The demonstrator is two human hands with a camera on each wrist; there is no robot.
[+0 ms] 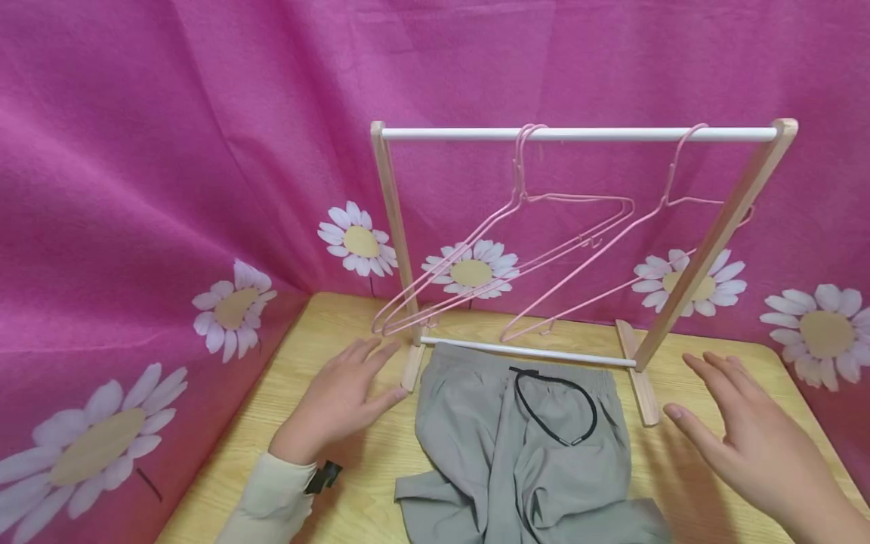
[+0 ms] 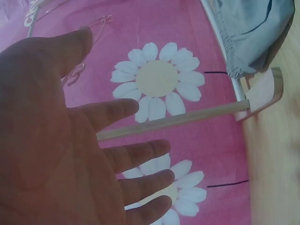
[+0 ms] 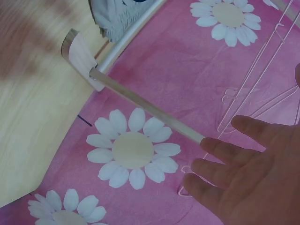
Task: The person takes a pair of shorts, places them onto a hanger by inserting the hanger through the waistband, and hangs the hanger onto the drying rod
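Grey pants (image 1: 476,446) with an elastic waistband and a black drawstring (image 1: 595,412) lie on the table, waistband toward the rack's lower bar. My left hand (image 1: 343,397) hovers to their left with fingers spread, holding nothing. To their right, beside the rack's foot, my right hand (image 1: 754,438) is held out, also empty, its fingers extended. Pink wire hangers (image 1: 476,234) hang from the white top bar (image 1: 612,134): two close together near the middle, and one hanger (image 1: 669,198) further right. In the left wrist view the left palm (image 2: 51,140) faces the rack's side post.
A small wooden garment rack (image 1: 714,249) stands at the back of the wood-grain table (image 1: 360,468). Its feet stick out toward the front, either side of the pants. Pink cloth (image 1: 224,113) with large daisies encloses the table at the back and sides.
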